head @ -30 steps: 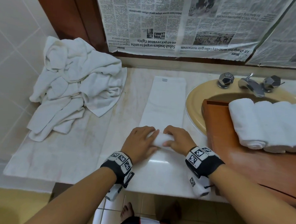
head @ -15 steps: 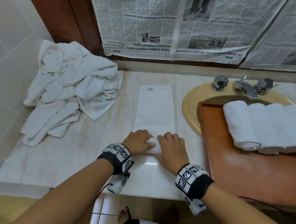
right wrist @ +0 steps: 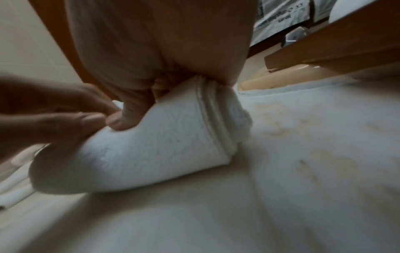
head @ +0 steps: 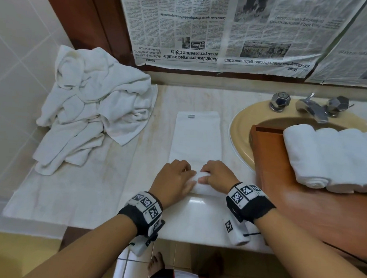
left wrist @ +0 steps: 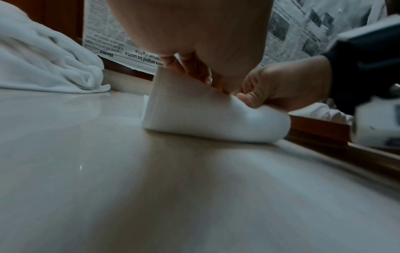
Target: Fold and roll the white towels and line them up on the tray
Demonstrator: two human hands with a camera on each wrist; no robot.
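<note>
Towels (head: 90, 110) not yet folded lie in a crumpled white heap at the left end of the pale counter (head: 73, 197), against the tiled wall. Just right of them the folded towel (head: 196, 137) lies as a long strip running away from the person, its near end wound into a thick roll (left wrist: 207, 118) that has grown since a second ago, when only a small curl showed between the fingers. The left hand (head: 174, 181) curls over the left part of that roll, thumb pressed into its near side, and the right hand (head: 216, 175) grips the right part the same way, thumbs nearly meeting; both hands have shifted slightly farther along the strip than before. Farther right, a wooden tray (head: 302, 208) rests across the yellow sink (head: 240, 131) and holds rolled towels (head: 330, 157) side by side, touching one another, unchanged from the earlier pictures.
</note>
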